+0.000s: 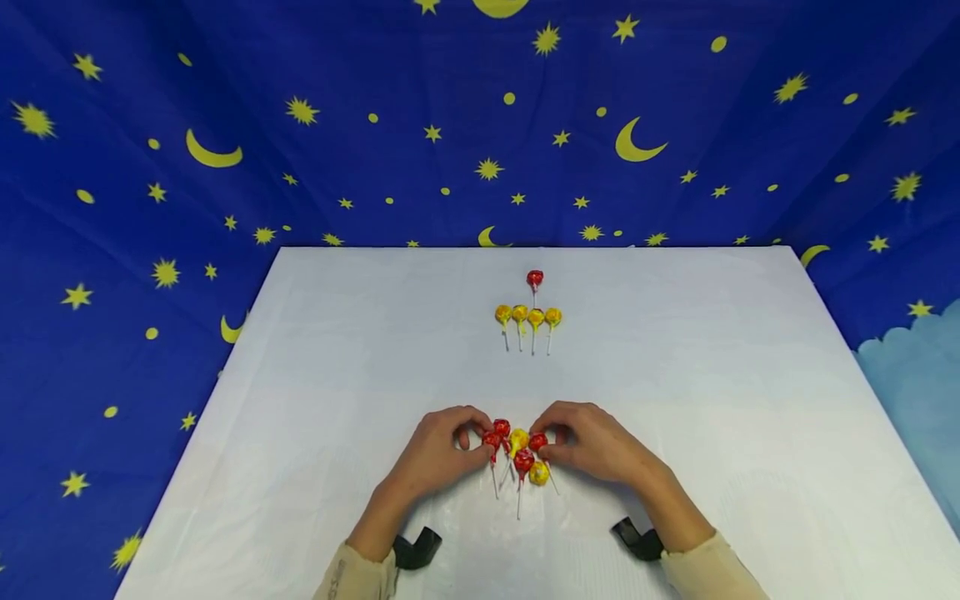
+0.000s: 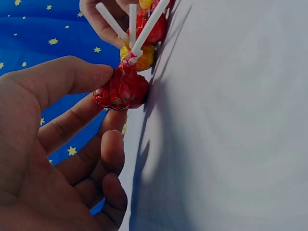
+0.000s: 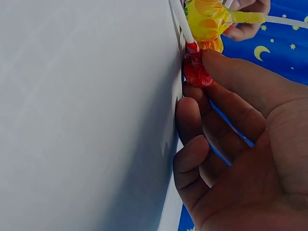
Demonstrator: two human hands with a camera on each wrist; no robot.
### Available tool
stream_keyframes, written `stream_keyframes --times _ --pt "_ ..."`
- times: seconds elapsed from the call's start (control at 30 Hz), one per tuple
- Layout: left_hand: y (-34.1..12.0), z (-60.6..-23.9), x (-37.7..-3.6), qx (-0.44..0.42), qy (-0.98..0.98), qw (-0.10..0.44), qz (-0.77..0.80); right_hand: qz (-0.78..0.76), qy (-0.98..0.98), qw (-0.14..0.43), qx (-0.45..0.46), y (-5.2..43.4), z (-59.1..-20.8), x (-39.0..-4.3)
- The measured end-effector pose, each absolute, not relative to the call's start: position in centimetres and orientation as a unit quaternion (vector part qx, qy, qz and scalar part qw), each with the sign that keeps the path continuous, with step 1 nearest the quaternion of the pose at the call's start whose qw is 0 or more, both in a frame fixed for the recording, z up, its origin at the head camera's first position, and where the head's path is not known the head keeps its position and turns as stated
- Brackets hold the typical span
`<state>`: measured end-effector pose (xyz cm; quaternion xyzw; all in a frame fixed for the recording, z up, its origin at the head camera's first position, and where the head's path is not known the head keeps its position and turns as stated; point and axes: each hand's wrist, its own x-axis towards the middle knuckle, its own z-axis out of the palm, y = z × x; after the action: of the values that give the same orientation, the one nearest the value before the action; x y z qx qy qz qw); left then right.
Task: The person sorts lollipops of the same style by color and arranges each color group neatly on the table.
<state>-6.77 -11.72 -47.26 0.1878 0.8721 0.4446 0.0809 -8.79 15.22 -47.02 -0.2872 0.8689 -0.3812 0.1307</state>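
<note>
Left hand (image 1: 438,450) and right hand (image 1: 592,442) each pinch a red lollipop (image 1: 491,439) in the pile (image 1: 517,454); they are light, crinkly and slippery, best held by the stick.

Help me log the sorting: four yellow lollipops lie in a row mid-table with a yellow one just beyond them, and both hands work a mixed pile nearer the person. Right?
Not quite. The single lollipop beyond the row of four yellow lollipops is red, not yellow, as the head view shows. The left hand and right hand do work the mixed pile.
</note>
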Motion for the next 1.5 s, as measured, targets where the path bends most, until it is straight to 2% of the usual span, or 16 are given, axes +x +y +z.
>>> stream_keyframes --times 0.13,0.37,1.03,1.5 --pt "-11.6 -46.9 -7.0 0.197 0.874 0.064 0.44 -0.373 0.874 0.129 -0.284 15.1 -46.9 -8.7" --pt "-11.3 -46.3 -7.4 0.185 0.871 0.073 0.45 -0.368 0.877 0.124 -0.283 15.3 -47.0 -8.6" --pt "-10.3 -45.1 -9.5 0.191 0.868 0.051 0.455 -0.371 0.877 0.127 -0.278 15.2 -47.0 -8.7" --pt "-9.9 -44.6 -10.5 0.157 0.876 0.008 0.455 -0.373 0.876 0.126 -0.279 15.3 -47.0 -8.6"
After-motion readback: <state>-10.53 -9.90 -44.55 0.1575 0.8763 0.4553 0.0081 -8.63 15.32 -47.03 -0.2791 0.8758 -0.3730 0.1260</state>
